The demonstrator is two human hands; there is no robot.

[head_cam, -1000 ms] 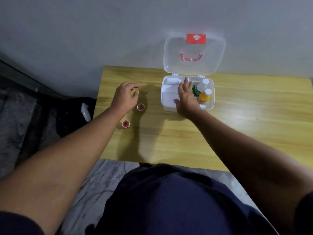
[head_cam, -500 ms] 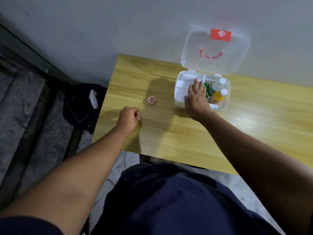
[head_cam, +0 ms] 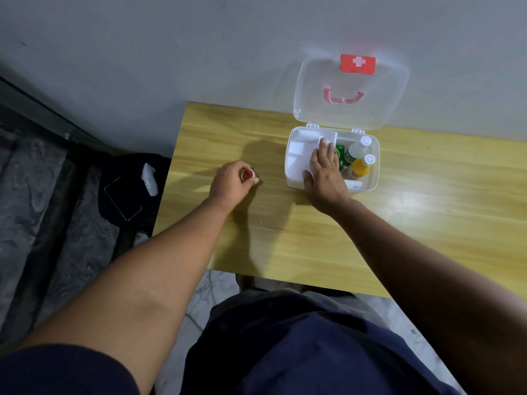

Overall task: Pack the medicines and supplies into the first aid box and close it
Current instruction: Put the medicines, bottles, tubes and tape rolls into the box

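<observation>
At far left, off the table's edge, a dark bag (head_cam: 125, 189) lies on the floor with a phone (head_cam: 123, 198) and a small white bottle (head_cam: 150, 178) resting on it. The person's left hand (head_cam: 231, 186) reaches over the yellow wooden table (head_cam: 285, 238), wrist bent and fingers curled down, clamped on a small round red-lidded tin (head_cam: 247, 174) that shows between thumb and fingertips; whether the tin is touching the tabletop cannot be told. To the right, the right hand (head_cam: 325, 175) lies palm down, fingers together and extended, on the white divided tray (head_cam: 299, 151) seated in the left half of the first aid box (head_cam: 373, 178), holding nothing, thumb spread over the box's front wall. The hand hides much of the tray and part of a green packet (head_cam: 339, 153) beside it. In the box's right half lie a white bottle (head_cam: 356, 151) and a yellow bottle (head_cam: 360, 168), their labels too small to read. The clear lid (head_cam: 313, 89), with red cross latch (head_cam: 357, 63) and pink handle (head_cam: 343, 97), stands open against the grey wall (head_cam: 171, 52). The person's lap, in dark blue cloth, fills the bottom of the frame.
</observation>
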